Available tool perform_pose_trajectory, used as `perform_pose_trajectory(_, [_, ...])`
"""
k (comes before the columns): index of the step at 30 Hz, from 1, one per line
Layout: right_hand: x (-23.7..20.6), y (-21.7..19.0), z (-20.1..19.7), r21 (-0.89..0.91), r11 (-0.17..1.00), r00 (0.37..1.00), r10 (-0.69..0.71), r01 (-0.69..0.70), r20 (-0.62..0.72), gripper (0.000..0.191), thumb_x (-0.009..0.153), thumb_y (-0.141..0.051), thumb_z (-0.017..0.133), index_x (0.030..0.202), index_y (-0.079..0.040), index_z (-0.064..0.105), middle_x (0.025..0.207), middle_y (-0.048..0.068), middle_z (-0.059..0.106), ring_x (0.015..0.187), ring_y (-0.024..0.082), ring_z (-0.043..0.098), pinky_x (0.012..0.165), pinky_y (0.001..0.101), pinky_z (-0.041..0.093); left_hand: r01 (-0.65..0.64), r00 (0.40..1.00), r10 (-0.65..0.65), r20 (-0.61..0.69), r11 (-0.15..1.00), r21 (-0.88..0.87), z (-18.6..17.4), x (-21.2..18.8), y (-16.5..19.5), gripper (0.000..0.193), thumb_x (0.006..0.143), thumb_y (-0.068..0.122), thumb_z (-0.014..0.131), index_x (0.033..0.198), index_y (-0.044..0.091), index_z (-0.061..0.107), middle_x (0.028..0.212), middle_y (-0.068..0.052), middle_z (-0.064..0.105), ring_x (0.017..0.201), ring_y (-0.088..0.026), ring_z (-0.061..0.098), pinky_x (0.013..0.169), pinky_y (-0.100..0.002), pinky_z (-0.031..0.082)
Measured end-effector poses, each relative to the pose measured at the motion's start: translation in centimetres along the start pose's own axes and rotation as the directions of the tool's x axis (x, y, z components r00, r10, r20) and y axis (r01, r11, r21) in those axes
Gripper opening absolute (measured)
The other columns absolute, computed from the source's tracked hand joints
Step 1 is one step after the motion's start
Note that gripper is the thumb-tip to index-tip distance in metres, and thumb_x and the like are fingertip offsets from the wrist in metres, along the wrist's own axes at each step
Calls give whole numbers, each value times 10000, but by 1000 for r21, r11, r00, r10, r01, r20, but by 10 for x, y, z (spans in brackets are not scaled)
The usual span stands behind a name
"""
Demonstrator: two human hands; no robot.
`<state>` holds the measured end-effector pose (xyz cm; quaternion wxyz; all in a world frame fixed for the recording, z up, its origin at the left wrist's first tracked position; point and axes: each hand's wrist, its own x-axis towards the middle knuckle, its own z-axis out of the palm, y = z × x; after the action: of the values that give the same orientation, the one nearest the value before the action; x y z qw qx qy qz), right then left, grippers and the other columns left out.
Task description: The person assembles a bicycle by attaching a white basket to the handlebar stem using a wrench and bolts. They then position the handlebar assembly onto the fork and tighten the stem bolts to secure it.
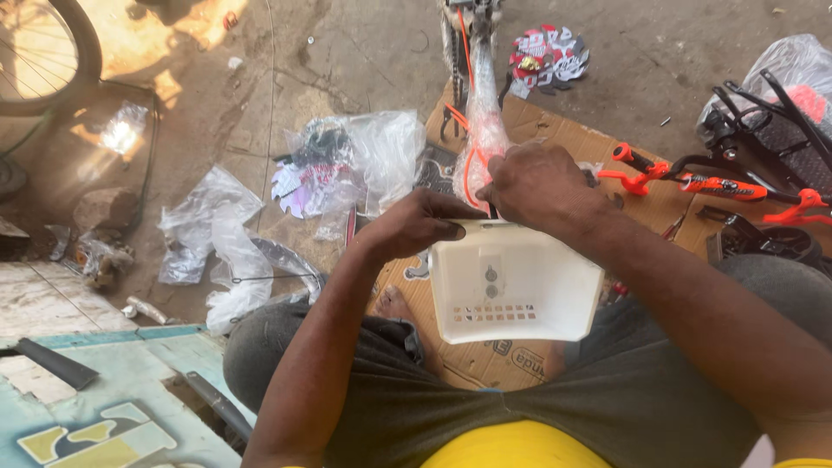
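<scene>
**White basket held at the fork, clutter close on every side**

While the left hand clamps its fingers over the far left rim of the white plastic bicycle basket, the basket rests between the person's knees, its open side facing up and its slotted back wall near the lap. The grip looks shallow; I judge the basket could tip or slide off toward the cardboard sheet if that hand eases. The right hand is closed at the far rim, just beside the plastic-wrapped bicycle frame tube with its orange cable; whether it pinches a small fastener or tool I cannot tell. Anything small dropped here would likely vanish among the wrappers.

At far left a bicycle wheel stands in sunlight, and at near left a painted board lies with a dark flat bar on it. Crumpled clear plastic bags are strewn over the concrete floor, one holding a dark part with a printed card. These lie near the left elbow and could snag or slip underfoot. Beyond the frame lies a red and black sticker sheet. To the right, handlebars with orange grips and levers lie on the cardboard, close to the right forearm, which could knock them. A bagged black carrier frame sits at far right.
</scene>
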<state>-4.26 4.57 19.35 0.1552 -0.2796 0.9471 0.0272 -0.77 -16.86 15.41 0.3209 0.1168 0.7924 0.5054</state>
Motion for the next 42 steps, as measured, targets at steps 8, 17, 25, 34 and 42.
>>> perform_pose_trajectory(8, [3, 5, -10, -187, 956, 973, -211, 225, 94, 300, 961, -346, 555, 1007, -122, 750, 1060, 127, 701, 1090, 313, 669, 901, 477, 524, -69, 997, 73, 32, 994, -90, 1, 9, -15, 432, 830, 42, 695, 1259, 77, 730, 1136, -73, 798, 991, -128, 712, 922, -307, 559])
perform_pose_trajectory(17, [1, 9, -5, -77, 992, 994, -101, 97, -42, 442, 911, -448, 607, 1061, -46, 714, 1043, 199, 696, 1022, 371, 667, 856, 497, 524, -131, 989, 140, 51, 980, -150, 1, 8, -8, 417, 837, 5, 673, 1249, 29, 733, 1101, -99, 798, 970, -128, 694, 915, -309, 551])
perform_pose_trajectory(25, [18, 4, 0, 50, 998, 982, 16, -25, 187, 345, 966, -344, 625, 1053, -35, 750, 1029, 224, 724, 1001, 383, 700, 891, 498, 547, -87, 996, 89, 10, 988, -123, 2, 10, -13, 435, 812, 22, 697, 1245, 55, 729, 1092, -79, 802, 953, -130, 721, 910, -299, 561])
perform_pose_trajectory(34, [14, 11, 2, 189, 982, 999, 7, -15, 43, 434, 969, -396, 640, 1162, -12, 694, 1087, 251, 699, 1022, 410, 660, 881, 508, 516, -52, 976, 108, -186, 958, 283, -5, -9, 20, 340, 769, 63, 777, 1106, 21, 776, 1017, -155, 787, 886, -226, 721, 829, -359, 563])
perform_pose_trajectory(42, [18, 134, 85, 506, 814, 953, 298, -287, 60, 470, 1032, -459, 614, 1224, -45, 728, 1117, 220, 737, 1039, 369, 698, 939, 479, 534, -69, 847, 414, -335, 709, 702, 33, -23, 47, 263, 817, 158, 813, 1037, 37, 732, 975, -132, 710, 900, -310, 685, 796, -468, 504])
